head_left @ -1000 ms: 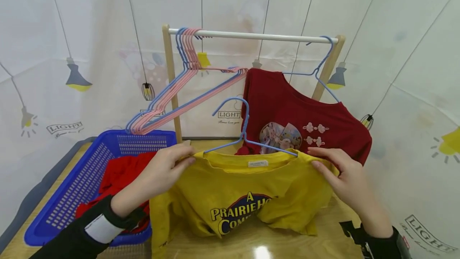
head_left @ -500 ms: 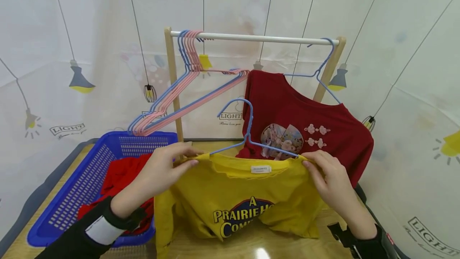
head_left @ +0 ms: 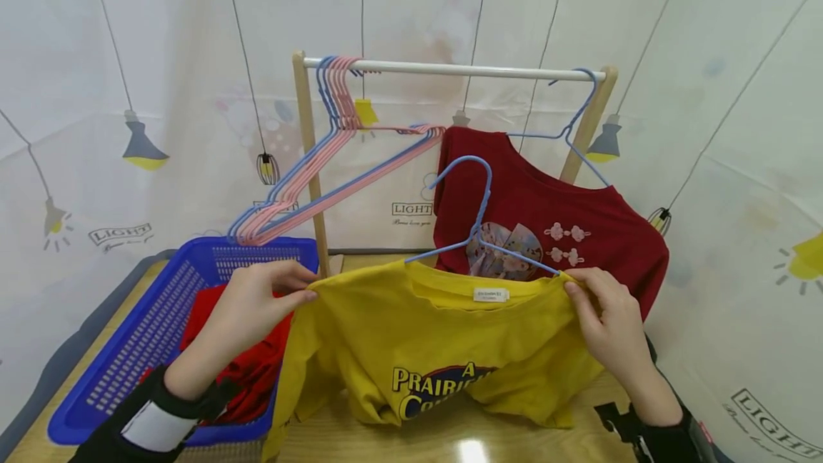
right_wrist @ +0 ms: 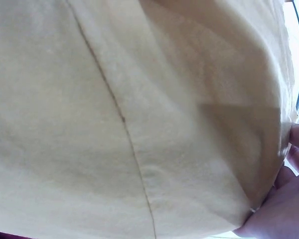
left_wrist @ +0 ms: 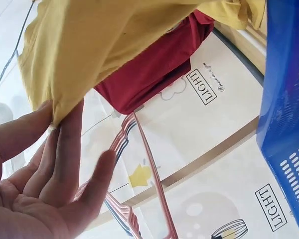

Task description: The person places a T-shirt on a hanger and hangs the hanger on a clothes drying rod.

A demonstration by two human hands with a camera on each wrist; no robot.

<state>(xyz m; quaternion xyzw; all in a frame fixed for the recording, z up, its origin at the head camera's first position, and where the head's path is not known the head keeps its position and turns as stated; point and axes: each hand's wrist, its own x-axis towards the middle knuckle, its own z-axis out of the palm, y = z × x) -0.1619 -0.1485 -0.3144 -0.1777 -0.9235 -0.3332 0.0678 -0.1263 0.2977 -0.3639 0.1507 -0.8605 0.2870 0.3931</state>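
Note:
A yellow shirt (head_left: pixel 450 334) with printed lettering hangs between my two hands over the wooden table. Inside its neckline sits a blue hanger (head_left: pixel 479 227), its hook sticking up free in front of a dark red shirt. My left hand (head_left: pixel 253 306) pinches the yellow shirt at its left shoulder, away from the hanger's left arm. In the left wrist view the thumb and fingertips (left_wrist: pixel 45 112) squeeze a corner of the cloth. At the other shoulder my right hand (head_left: pixel 604 313) pinches the fabric close to the hanger's right arm. The hanger's lower part is hidden inside the shirt.
Behind stands a wooden rack with a white rail (head_left: pixel 450 68). Several pink and blue hangers (head_left: pixel 334 134) hang at its left end, and the dark red shirt (head_left: pixel 514 184) on a blue hanger at its right. A blue basket (head_left: pixel 122 349) with red clothing (head_left: pixel 247 377) is at left.
My left hand has moved left along the yellow shirt's shoulder, stretching it outward. The hanger has shifted right and its hook slightly up, and the right hand has moved slightly right since half a second ago.

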